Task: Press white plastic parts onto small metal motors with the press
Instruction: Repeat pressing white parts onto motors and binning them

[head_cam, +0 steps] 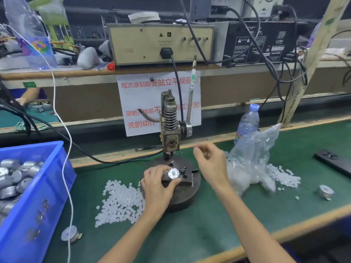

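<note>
Head view: L hand (157, 185) grip holds motor (173, 174) on press (170, 130) fixture; R hand (210, 160) blurred, grip can't tell. Next prob.: white part (119, 202) onto shaft, pull lever (190, 103).

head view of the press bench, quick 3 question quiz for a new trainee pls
1. True or false: the blue bin is empty.
2. Which of the hands holds the motor on the base of the press? A) left B) right C) neither
3. How many loose motors lie on the green mat, outside the bin?

Key:
1. False, it holds metal motors.
2. A, the left hand.
3. Two: one near the bin and one at far right.
</note>
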Available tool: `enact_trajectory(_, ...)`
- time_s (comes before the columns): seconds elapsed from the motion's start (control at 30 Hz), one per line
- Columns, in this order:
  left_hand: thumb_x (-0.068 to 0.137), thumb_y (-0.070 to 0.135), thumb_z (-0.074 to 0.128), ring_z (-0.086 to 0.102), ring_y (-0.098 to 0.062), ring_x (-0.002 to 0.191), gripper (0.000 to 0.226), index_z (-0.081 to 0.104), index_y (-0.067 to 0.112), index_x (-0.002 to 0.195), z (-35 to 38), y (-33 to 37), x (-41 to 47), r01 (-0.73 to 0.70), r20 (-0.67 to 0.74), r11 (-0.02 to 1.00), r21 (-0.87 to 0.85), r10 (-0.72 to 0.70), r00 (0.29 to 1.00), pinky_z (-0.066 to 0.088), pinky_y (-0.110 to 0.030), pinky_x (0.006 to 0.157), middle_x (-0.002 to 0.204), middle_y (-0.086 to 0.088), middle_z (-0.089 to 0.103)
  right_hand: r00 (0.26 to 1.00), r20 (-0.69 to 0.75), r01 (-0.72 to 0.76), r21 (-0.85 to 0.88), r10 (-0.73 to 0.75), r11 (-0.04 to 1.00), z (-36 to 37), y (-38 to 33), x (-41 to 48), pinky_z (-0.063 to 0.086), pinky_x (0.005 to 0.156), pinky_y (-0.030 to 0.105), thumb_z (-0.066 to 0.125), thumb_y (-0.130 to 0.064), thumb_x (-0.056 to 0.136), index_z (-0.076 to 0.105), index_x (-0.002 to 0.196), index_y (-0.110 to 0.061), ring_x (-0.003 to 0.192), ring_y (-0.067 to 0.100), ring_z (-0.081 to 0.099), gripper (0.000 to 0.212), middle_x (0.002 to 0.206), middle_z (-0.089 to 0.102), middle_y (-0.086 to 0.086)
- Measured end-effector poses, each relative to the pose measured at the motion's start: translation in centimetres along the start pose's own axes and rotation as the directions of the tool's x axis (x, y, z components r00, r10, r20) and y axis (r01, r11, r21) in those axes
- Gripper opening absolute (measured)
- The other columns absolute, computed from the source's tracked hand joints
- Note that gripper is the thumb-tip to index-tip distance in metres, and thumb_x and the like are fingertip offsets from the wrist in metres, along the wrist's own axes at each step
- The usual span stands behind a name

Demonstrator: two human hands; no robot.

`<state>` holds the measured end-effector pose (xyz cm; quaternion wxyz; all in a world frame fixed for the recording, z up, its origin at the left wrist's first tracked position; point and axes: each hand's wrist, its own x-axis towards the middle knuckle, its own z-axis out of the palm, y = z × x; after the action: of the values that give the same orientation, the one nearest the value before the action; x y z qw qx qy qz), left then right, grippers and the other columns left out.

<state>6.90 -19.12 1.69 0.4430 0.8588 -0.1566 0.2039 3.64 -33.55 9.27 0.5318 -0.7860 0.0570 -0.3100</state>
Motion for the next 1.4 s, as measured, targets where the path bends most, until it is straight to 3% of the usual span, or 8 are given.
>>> enact_trajectory(0.13, 0.072, 0.022, 0.078, 0.049, 0.005, 0.091, 0.039, 0.052, 0.042, 0.094, 0.2, 2.7, -4.5, -0.090, 0.144, 0.977, -0.193, 0.118, 0.983, 0.028, -0.011, 0.088, 0.094, 0.027, 0.058, 0.919, 0.348, -0.157, -0.107, 0.185, 0.982, -2.0, 3.2, -6.3, 0.041, 0.062, 0.013, 0.067, -0.026, 0.085, 0.067, 0.089, -0.031, 0.060, -0.003, 0.051, 0.007, 0.078, 0.068, -0.014)
enact_trajectory(0.27, 0.069, 0.004, 0.071, 0.055, -0.002, 0.087, 0.044, 0.054, 0.035, 0.093, 1.6, 5.4, -8.2, -0.018, 0.274, 0.935, -0.354, 0.122, 0.954, 0.041, -0.015, 0.079, 0.092, 0.014, 0.061, 0.860, 0.416, -0.321, -0.012, 0.297, 0.947, -5.5, 4.4, -9.5, 0.049, 0.058, 0.024, 0.067, -0.020, 0.086, 0.064, 0.097, -0.021, 0.066, 0.009, 0.063, 0.011, 0.085, 0.071, -0.003)
enact_trajectory(0.6, 0.078, 0.025, 0.074, 0.049, -0.003, 0.057, 0.028, 0.050, 0.036, 0.068, 6.8, 10.4, -15.1, -0.120, 0.636, 0.920, -0.373, 0.348, 0.689, 0.036, -0.011, 0.058, 0.058, 0.010, 0.054, 0.786, 0.206, -0.604, 0.054, 0.583, 0.795, -17.3, 9.5, -19.6, 0.039, 0.045, 0.020, 0.064, -0.012, 0.088, 0.060, 0.089, -0.007, 0.047, 0.013, 0.048, 0.006, 0.056, 0.059, -0.002)
enact_trajectory(0.9, 0.079, 0.014, 0.067, 0.032, -0.008, 0.047, 0.042, 0.033, 0.022, 0.056, 10.2, 12.0, -20.6, -0.116, 0.739, 0.943, -0.311, 0.317, 0.594, 0.030, -0.017, 0.051, 0.046, 0.008, 0.037, 0.341, -0.109, -0.921, -0.238, 0.934, 0.308, -18.5, 24.2, -31.8, 0.028, 0.050, 0.028, 0.056, -0.012, 0.088, 0.043, 0.063, -0.013, 0.059, 0.016, 0.041, 0.028, 0.059, 0.041, 0.002)
enact_trajectory(1.0, 0.080, 0.012, 0.065, 0.028, -0.008, 0.046, 0.043, 0.031, 0.020, 0.055, 10.2, 12.4, -20.6, -0.110, 0.766, 0.952, -0.285, 0.295, 0.572, 0.029, -0.017, 0.049, 0.043, 0.008, 0.034, 0.256, -0.173, -0.953, -0.209, 0.951, 0.218, -18.1, 26.1, -33.3, 0.049, 0.069, 0.031, 0.054, -0.006, 0.086, 0.061, 0.074, -0.006, 0.079, 0.023, 0.059, 0.014, 0.081, 0.061, 0.018)
enact_trajectory(1.1, 0.082, 0.005, 0.062, 0.031, -0.011, 0.048, 0.046, 0.027, 0.018, 0.054, 10.0, 12.6, -20.2, -0.093, 0.777, 0.958, -0.271, 0.275, 0.566, 0.032, -0.023, 0.051, 0.045, 0.000, 0.033, 0.249, -0.194, -0.964, -0.140, 0.949, 0.225, -18.0, 26.8, -33.2, 0.044, 0.085, 0.030, 0.050, -0.005, 0.090, 0.061, 0.112, -0.002, 0.106, 0.029, 0.059, 0.026, 0.113, 0.063, 0.016)
enact_trajectory(1.3, 0.083, 0.003, 0.060, 0.027, -0.009, 0.047, 0.048, 0.025, 0.018, 0.055, 9.5, 12.8, -19.1, -0.103, 0.756, 0.946, -0.309, 0.310, 0.577, 0.030, -0.018, 0.049, 0.047, 0.004, 0.032, 0.356, -0.350, -0.932, -0.065, 0.867, 0.356, -18.6, 25.1, -30.9, 0.039, 0.065, 0.028, 0.046, -0.007, 0.088, 0.054, 0.068, -0.014, 0.069, 0.020, 0.050, 0.023, 0.065, 0.052, 0.000)
enact_trajectory(1.4, 0.083, 0.004, 0.061, 0.027, -0.007, 0.045, 0.048, 0.026, 0.019, 0.054, 8.8, 12.6, -18.1, -0.097, 0.727, 0.941, -0.324, 0.314, 0.611, 0.030, -0.016, 0.048, 0.045, 0.008, 0.033, 0.477, -0.439, -0.849, -0.009, 0.761, 0.528, -18.7, 22.0, -27.4, 0.041, 0.068, 0.028, 0.052, -0.015, 0.090, 0.063, 0.081, -0.014, 0.076, 0.016, 0.055, 0.014, 0.078, 0.063, 0.001)
